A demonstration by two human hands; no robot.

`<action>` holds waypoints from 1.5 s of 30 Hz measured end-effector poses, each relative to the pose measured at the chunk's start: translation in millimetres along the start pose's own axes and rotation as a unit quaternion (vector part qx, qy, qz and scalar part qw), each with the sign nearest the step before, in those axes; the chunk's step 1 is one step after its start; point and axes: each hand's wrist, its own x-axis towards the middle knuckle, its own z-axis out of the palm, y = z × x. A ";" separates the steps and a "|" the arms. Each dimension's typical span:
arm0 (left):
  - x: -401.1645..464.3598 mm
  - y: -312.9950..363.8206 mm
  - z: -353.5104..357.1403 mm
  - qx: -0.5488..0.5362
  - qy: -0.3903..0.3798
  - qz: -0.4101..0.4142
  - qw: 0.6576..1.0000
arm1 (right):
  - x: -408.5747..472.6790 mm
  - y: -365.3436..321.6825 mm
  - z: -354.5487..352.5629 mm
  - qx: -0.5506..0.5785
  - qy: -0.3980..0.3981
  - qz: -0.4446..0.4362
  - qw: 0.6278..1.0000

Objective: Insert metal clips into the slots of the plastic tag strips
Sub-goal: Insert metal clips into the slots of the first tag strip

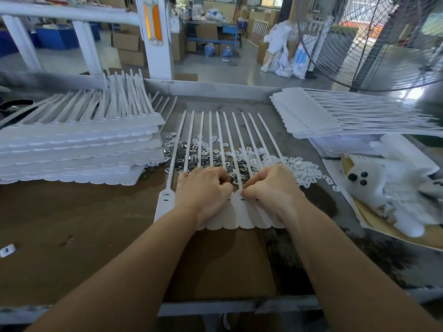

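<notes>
A worn tabletop is seen carrying everything, and the tag strip sheet at its middle is taken as the landmark. To the left of that sheet a tall stack of strip sheets is piled; to its far right a second, flatter stack is laid, with a large wire-guarded fan behind it. Under the near edge of the sheet a piece of brown cardboard is spread.

The sheet itself is laid flat, its tag ends toward the person and its ten thin tails fanned away. Under those tails, just beyond the hands, a heap of metal clips is scattered, and to the right of that heap a heap of small white plastic pieces.

Both hands are rested on the sheet's slotted heads. The left hand is curled, knuckles up; what its grip encloses cannot be told. The right hand is curled too, its fingertips pinched against one head.
</notes>
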 end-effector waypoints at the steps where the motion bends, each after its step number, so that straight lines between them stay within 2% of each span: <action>1: 0.0 0.1 0.0 0.001 0.000 0.000 1.000 | 1.0 -1.3 0.1 0.000 -0.002 0.008 1.000; 6: -0.8 0.1 -0.3 0.002 0.001 -0.001 1.000 | 3.0 -4.3 -1.0 -0.012 -0.008 0.019 1.000; 10: -1.6 0.5 -0.6 0.002 0.002 0.001 1.000 | 0.9 5.1 -5.1 0.019 -0.016 -0.022 0.999; 14: -1.3 0.2 -0.2 -0.002 0.001 0.003 1.000 | 4.6 15.5 -7.7 0.052 0.084 -0.071 0.992; 19: -2.5 -2.2 0.6 -0.012 0.023 0.026 0.999 | 16.8 22.8 -9.6 -0.064 0.146 -0.091 0.983; 26: -2.5 -3.7 0.6 -0.002 0.023 0.042 0.999 | 30.0 22.6 -7.2 -0.173 0.112 -0.100 0.973; 35: -3.8 -3.8 0.1 0.007 0.017 0.036 0.999 | 45.2 16.5 2.6 -0.229 0.113 -0.111 0.960; 45: -4.2 -2.0 0.3 0.004 0.023 0.034 0.999 | 43.7 19.0 2.3 -0.127 0.160 -0.144 0.968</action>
